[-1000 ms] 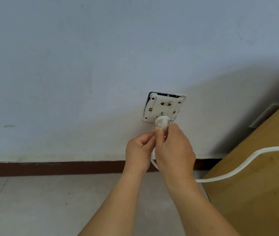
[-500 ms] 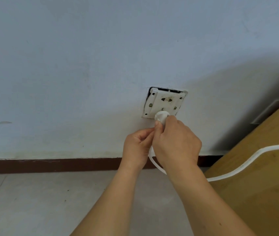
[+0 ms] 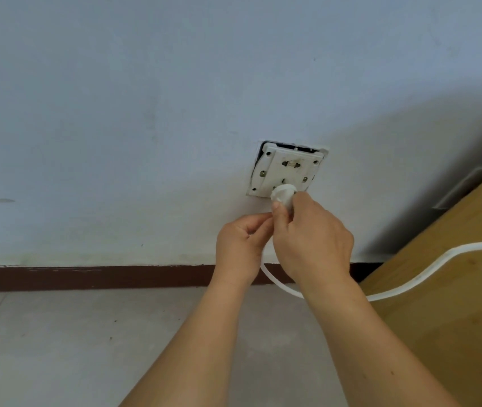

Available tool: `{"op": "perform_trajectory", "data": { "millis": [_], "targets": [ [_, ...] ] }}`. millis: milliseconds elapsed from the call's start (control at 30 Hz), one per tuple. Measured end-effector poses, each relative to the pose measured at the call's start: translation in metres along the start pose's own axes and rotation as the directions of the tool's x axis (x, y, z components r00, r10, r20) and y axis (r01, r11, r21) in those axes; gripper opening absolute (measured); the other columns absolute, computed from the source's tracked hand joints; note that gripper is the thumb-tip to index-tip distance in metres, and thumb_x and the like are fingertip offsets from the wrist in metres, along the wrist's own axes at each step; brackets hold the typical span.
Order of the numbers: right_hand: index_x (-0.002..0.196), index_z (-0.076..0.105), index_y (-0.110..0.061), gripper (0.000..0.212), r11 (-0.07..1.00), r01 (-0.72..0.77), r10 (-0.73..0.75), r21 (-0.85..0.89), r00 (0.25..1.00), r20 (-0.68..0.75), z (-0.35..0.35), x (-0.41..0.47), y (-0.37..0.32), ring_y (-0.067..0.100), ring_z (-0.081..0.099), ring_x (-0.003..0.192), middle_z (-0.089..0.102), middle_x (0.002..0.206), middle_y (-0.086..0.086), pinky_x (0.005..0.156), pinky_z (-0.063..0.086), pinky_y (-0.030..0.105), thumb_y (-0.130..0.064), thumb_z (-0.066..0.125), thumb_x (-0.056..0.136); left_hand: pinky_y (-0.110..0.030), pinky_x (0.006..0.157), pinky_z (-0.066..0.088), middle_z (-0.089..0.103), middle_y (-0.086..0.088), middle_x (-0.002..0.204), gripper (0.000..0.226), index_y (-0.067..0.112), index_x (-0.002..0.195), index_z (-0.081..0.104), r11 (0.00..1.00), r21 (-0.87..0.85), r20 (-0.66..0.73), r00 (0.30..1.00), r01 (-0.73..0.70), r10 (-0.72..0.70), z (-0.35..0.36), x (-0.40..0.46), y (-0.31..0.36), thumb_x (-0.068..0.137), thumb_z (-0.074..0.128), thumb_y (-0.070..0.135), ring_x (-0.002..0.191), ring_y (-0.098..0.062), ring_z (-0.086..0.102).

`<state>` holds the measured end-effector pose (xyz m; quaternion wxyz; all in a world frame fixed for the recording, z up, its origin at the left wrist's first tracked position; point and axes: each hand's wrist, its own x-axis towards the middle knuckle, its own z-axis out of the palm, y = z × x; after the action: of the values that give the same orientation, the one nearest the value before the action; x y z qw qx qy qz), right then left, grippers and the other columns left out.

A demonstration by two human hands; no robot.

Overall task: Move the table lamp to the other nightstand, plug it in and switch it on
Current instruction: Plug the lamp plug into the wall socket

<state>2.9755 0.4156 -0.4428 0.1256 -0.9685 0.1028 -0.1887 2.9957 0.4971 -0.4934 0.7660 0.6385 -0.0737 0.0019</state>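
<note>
White plug pinched by right hand, at socket lower edge

home room, painted wall, loose wall socket, dark skirting board, tiled floor, wooden furniture side

- wall socket set in wall, low, above skirting board
- plug at socket's 6 o'clock edge — right hand pinches it
- left hand at right hand's 9 o'clock, touching
- cord runs toward 3 o'clock across nightstand
- floor below
</note>
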Motion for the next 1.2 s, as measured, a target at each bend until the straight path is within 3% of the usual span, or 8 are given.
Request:
{"op": "perform_trajectory", "data": {
  "millis": [167,533,867,1200],
  "targets": [
    [0.083,0.038,-0.022,0.023,0.996,-0.050,0.052,-0.076,0.998,0.022,-0.004,0.011,-0.011,0.019,0.037,0.065,0.039,0.070,-0.004,0.051,0.018,0.031,-0.040,0.032,0.095,-0.009,0.051,0.044,0.068,0.016,0.053,0.024,0.020,0.071,0.074,0.999,-0.042,-0.036,0.999,0.000,-0.001,0.002,0.003,0.004,0.084,0.060,0.034,0.056,0.005,0.060],
    [0.079,0.037,-0.021,0.026,1.000,-0.011,0.012,0.028,0.999,-0.041,0.006,0.007,-0.002,0.018,0.040,0.064,0.043,0.071,-0.006,0.053,0.021,0.031,-0.041,0.034,0.095,-0.005,0.056,0.044,0.071,0.022,0.062,0.016,0.028,0.075,0.074,0.999,-0.029,-0.013,0.999,-0.047,0.046,0.002,0.008,-0.002,0.083,0.061,0.027,0.065,0.009,0.063],
    [0.079,0.037,-0.020,0.025,0.997,-0.029,0.033,0.068,0.998,-0.048,0.011,0.009,-0.003,0.019,0.040,0.068,0.045,0.075,-0.003,0.058,0.025,0.032,-0.041,0.035,0.094,-0.005,0.051,0.042,0.068,0.019,0.054,0.019,0.021,0.074,0.074,0.998,-0.044,-0.047,0.998,-0.041,0.039,0.004,0.008,-0.001,0.084,0.060,0.027,0.057,0.008,0.060],
    [0.080,0.038,-0.020,0.026,0.995,-0.052,0.055,0.082,0.998,-0.034,0.011,0.010,-0.005,0.019,0.041,0.068,0.047,0.076,-0.003,0.059,0.026,0.033,-0.041,0.036,0.094,-0.007,0.048,0.040,0.062,0.018,0.044,0.029,0.026,0.055,0.068,1.000,-0.003,-0.108,0.994,-0.008,0.007,0.005,0.010,-0.003,0.084,0.061,0.024,0.048,0.008,0.054]
  ]
}}
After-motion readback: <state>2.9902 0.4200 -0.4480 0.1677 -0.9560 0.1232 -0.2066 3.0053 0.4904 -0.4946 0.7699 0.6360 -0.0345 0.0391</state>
